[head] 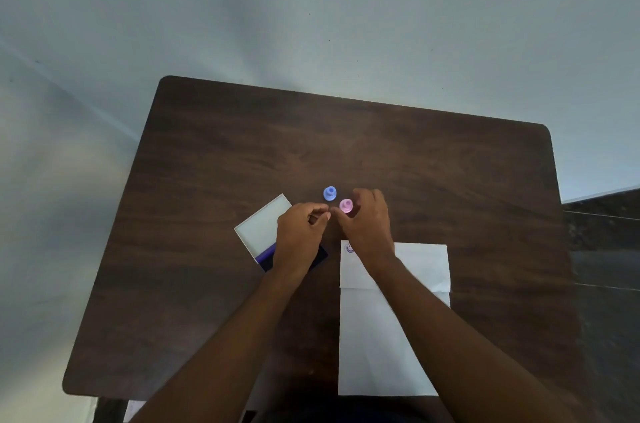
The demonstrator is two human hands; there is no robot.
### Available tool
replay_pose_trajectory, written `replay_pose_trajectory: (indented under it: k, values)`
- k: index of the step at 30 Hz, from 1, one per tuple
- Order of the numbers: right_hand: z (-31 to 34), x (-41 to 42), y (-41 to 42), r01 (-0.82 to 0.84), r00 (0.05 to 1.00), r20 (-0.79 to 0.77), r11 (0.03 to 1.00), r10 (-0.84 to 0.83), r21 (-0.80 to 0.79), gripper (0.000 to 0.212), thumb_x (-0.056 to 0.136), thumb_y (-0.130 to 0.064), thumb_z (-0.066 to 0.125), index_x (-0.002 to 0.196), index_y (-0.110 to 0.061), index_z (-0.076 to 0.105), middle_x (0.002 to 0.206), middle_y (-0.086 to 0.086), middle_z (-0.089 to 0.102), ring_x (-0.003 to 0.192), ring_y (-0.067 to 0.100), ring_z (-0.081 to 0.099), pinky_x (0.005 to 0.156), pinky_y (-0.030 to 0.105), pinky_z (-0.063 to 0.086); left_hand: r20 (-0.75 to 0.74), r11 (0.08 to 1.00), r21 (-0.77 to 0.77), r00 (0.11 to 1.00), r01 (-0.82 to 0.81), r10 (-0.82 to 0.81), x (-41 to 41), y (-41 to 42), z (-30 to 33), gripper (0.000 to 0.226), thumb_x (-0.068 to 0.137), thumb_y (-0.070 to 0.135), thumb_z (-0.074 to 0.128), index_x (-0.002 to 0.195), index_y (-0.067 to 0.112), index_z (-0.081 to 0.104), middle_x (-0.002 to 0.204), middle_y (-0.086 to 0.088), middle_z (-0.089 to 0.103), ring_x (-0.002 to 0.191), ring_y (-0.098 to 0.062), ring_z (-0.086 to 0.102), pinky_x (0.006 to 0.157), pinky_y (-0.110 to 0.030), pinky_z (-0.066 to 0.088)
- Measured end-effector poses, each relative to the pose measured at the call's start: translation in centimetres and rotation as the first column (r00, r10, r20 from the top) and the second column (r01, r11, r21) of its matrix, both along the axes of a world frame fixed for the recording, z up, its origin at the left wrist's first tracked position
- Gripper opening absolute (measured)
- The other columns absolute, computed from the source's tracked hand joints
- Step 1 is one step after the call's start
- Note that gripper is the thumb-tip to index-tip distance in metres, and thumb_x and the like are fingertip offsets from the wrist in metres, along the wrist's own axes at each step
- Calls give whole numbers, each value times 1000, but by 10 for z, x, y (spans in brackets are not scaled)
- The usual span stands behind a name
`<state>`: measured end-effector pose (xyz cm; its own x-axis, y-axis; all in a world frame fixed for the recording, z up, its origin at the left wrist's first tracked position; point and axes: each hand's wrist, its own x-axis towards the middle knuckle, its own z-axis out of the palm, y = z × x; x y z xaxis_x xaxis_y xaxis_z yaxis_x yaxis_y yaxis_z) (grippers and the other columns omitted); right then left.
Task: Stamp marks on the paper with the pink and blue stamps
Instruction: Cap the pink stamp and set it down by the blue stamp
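A pink stamp [345, 205] stands on the dark wooden table [346, 152], just beyond the top left corner of the white paper [391, 318]. My right hand [367, 226] curls around the pink stamp, with thumb and fingers touching its sides. A blue stamp [330, 193] stands free a little further back and to the left. My left hand [300, 230] hovers over the ink pad [265, 258] with its fingers curled in and nothing visible in them. One small blue stamp mark [349, 248] shows at the paper's top left corner, partly hidden by my right wrist.
The ink pad's white lid [263, 221] lies open to the left of my hands. The paper reaches the table's near edge. The table's back half is bare wood, with a pale wall behind it. A dark surface [602, 249] lies to the right.
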<state>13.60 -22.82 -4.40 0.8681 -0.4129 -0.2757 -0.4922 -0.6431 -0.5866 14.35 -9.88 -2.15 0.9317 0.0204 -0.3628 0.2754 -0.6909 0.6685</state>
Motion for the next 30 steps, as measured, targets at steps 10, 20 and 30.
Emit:
replay_pose_trajectory:
  k: [10,20,30]
  values:
    - [8,23,7,-288,893,252,904,373,-316,14,75,-13,74,78,-4,63,76,12,64,72,25,55,69,38,52,-18,974,-205,996,-94,92,-1,18,4,25,83,21,73,108,17,73,98,5,74,85,-3,67,82,-13,51]
    - [-10,37,8,-459,868,14,813,496,-359,12,89,-13,60,99,-5,63,103,12,64,92,21,48,77,25,38,-43,957,-268,993,-115,107,-4,26,8,27,83,19,74,110,18,72,94,10,72,83,0,66,72,-3,48]
    - [19,42,6,-294,936,136,933,326,-209,23,90,-20,59,79,-1,66,77,13,67,68,18,53,73,29,42,-57,930,-321,984,-176,167,-11,40,13,41,83,32,73,122,29,61,94,17,68,85,4,64,70,-6,48]
